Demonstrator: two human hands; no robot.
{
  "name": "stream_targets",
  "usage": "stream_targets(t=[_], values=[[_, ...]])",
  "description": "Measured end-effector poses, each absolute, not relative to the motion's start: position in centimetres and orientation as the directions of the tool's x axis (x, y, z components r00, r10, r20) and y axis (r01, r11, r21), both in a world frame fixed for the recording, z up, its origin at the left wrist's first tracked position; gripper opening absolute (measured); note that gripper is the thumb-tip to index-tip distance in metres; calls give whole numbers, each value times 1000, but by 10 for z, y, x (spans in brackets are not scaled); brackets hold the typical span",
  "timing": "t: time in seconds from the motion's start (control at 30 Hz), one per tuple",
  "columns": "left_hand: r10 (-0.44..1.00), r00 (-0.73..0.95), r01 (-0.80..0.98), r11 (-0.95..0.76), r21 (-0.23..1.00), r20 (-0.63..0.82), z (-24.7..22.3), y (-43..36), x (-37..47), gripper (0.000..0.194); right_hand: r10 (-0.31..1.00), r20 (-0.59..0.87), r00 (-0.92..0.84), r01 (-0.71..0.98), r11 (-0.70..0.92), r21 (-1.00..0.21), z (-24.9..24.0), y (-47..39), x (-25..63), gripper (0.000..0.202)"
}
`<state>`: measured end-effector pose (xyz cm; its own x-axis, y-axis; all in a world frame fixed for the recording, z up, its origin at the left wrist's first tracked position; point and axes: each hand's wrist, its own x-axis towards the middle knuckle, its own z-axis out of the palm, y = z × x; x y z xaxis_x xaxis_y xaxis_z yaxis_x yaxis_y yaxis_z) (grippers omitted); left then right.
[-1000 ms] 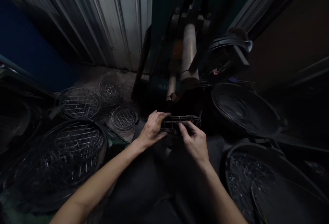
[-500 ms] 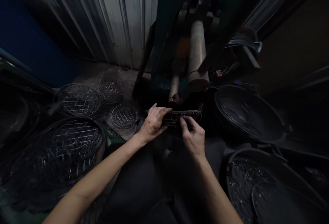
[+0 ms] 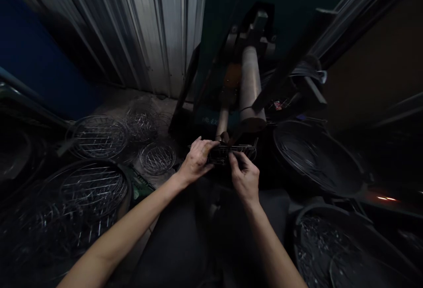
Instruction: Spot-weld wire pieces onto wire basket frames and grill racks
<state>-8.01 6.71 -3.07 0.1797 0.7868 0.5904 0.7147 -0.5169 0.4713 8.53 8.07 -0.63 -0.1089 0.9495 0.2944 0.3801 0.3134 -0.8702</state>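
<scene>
A wire rack (image 3: 248,150) is held nearly edge-on under the machine's lower rod (image 3: 223,122). My left hand (image 3: 197,158) grips the rack's left side, thumb below and fingers above. On its near side, my right hand (image 3: 245,173) pinches with thumb and forefinger close to the middle of the rack. Whatever small piece may sit between those fingertips is too dark to make out. The rod's tip comes down right beside my fingers, and a thick metal cylinder (image 3: 251,87) stands above and to the right of it.
Round wire grids lie in a large basin (image 3: 130,186) at left. More round grids (image 3: 157,158) rest on the floor behind it. Two wide basins stand at right: one with wire rings (image 3: 297,155), one with small metal bits (image 3: 317,239). A corrugated metal wall (image 3: 165,32) rises behind.
The head view has tilted up slightly, so the machine appears lower. The rack now reaches the rod's tip, and my right hand has moved slightly left along it.
</scene>
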Motion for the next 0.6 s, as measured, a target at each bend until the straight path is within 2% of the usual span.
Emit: stream_targets(t=[0.13,0.4,0.6], values=[[784,185,721,-518,461,592,-31,71,-82,61,952,288,-108,386,307,-870,-8,83,84,28],[752,230,789,-516,334,617,-33,74,-87,59,944,329,-40,407,316,-857,-13,83,79,29],[780,226,766,-512,388,583,-30,77,-89,62,965,258,-52,369,258,-893,3,65,89,32]])
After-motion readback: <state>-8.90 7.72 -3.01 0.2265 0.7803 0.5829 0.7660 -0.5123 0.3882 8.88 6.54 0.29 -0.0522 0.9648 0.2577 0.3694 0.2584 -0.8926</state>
